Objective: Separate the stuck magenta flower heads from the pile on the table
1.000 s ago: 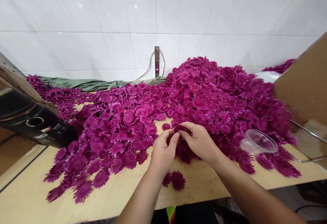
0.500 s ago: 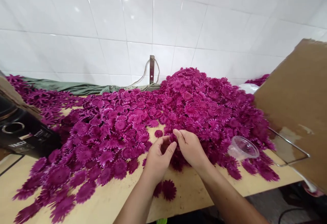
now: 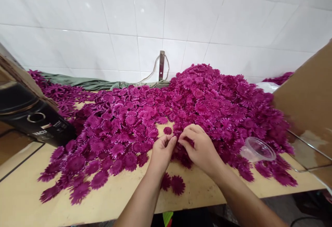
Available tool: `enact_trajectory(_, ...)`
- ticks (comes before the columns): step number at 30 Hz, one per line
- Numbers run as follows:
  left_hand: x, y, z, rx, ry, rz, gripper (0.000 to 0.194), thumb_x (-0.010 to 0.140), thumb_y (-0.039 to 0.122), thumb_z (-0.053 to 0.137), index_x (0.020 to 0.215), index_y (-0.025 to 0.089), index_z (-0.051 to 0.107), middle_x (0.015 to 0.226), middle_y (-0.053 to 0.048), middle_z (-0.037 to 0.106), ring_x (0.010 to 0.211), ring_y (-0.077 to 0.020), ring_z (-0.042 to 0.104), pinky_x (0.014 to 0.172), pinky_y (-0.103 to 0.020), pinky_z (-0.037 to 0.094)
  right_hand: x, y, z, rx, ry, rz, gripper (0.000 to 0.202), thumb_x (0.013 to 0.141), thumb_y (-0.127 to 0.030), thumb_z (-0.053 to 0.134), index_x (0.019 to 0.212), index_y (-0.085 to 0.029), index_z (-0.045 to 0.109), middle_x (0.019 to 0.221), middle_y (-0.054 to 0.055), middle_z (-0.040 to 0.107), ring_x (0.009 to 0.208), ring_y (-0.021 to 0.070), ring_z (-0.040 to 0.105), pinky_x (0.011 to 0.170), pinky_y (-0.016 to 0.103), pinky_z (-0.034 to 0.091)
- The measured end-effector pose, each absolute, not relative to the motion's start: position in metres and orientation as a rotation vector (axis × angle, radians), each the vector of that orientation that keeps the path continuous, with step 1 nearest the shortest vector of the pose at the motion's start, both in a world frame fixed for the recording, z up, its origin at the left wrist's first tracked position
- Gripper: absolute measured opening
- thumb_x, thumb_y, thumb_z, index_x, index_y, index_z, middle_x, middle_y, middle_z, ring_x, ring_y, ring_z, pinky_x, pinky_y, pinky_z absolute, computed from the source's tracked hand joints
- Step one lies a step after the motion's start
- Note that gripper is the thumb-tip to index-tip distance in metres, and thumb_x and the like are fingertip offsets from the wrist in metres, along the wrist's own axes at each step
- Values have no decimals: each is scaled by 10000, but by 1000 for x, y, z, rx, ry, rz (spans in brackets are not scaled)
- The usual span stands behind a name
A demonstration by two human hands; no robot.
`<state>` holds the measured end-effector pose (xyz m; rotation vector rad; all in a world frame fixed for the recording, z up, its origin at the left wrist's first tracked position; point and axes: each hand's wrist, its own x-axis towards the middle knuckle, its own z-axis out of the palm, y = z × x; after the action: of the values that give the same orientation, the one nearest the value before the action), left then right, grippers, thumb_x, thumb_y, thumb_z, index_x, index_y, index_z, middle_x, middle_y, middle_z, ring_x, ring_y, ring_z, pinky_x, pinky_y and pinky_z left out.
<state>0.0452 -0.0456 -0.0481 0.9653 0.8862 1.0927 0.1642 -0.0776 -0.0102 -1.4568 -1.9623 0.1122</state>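
Note:
In the middle of the head view my left hand (image 3: 163, 151) is closed, thumb and forefinger pinched together. Beside it, my right hand (image 3: 199, 145) has its fingers bent into a pinch, tips almost meeting the left fingertips. Whatever lies between the fingers is too small or hidden to make out. Around both hands spreads a heap of magenta artificial flower heads (image 3: 204, 99), highest behind the right hand. Two loose flower heads (image 3: 177, 185) rest on the wooden table (image 3: 114, 199) below my wrists. Another small flower head (image 3: 167, 130) lies just beyond my left fingertips.
A clear plastic cup (image 3: 259, 149) lies tipped among flowers at right. Cardboard (image 3: 308, 106) and a metal wire frame (image 3: 310, 144) border that side. At left leans a black container (image 3: 38, 116). Green cloth (image 3: 85, 82) runs along the tiled wall, near a metal bracket (image 3: 162, 66).
My right fingers have drawn slightly back from the left and opened a gap behind the pinch. The left thumb has closed against its forefinger. The view has shifted a little left.

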Motion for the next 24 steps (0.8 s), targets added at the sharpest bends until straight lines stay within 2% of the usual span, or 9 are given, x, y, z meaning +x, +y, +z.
enact_trajectory(3,45,-47,-45,1012,901,1081,256,586,350,692,620,139,552,486,72,463,462,-51,369,465,-183,295,165,-67,-13,-1511,-1906,120,165,756,-76,482,639,-192,480,681,22,540,687,162,510,646,293,429)
enact_trajectory(8,43,-46,-44,1034,899,1128,233,566,296,707,629,155,533,506,69,471,481,-62,395,480,-188,318,190,-35,-2,-1607,-1684,-251,172,762,-113,406,627,-216,429,668,36,520,664,182,508,642,321,427)
enact_trajectory(12,38,-47,-44,1019,926,1152,190,590,273,693,672,156,568,605,32,563,582,-90,492,574,-200,389,232,-11,18,-1824,-1403,-402,90,691,-111,466,712,-184,514,775,100,546,760,243,526,736,419,433)
enact_trajectory(15,39,-46,-42,937,884,1121,217,562,268,711,701,155,590,648,17,607,622,-105,532,621,-215,421,232,-20,23,-1776,-1530,-442,234,697,-148,522,924,-137,573,989,154,569,914,276,528,848,463,408)
enact_trajectory(17,41,-45,-41,909,848,1105,240,549,278,724,716,153,605,656,10,621,630,-113,544,633,-224,428,213,-37,21,-1634,-1723,-397,218,757,-205,519,960,-161,587,1042,134,581,1002,270,504,900,465,383)
enact_trajectory(19,42,-45,-42,917,822,1101,247,553,306,725,708,150,613,641,7,617,618,-116,537,628,-230,424,188,-54,17,-1526,-1920,-201,149,801,-251,512,903,-192,603,966,90,616,972,239,524,876,432,410)
enact_trajectory(22,40,-45,-46,966,856,1147,252,561,357,716,635,153,586,572,27,560,572,-106,489,588,-224,398,161,-69,7,-1501,-2036,179,113,774,-217,560,882,-197,584,907,62,623,884,204,562,804,376,452)
enact_trajectory(24,38,-46,-48,1016,879,1165,261,599,392,683,615,158,568,552,33,529,568,-108,470,576,-223,384,154,-70,1,-1526,-1975,381,158,745,-175,575,901,-194,557,893,55,624,844,192,579,768,353,463)
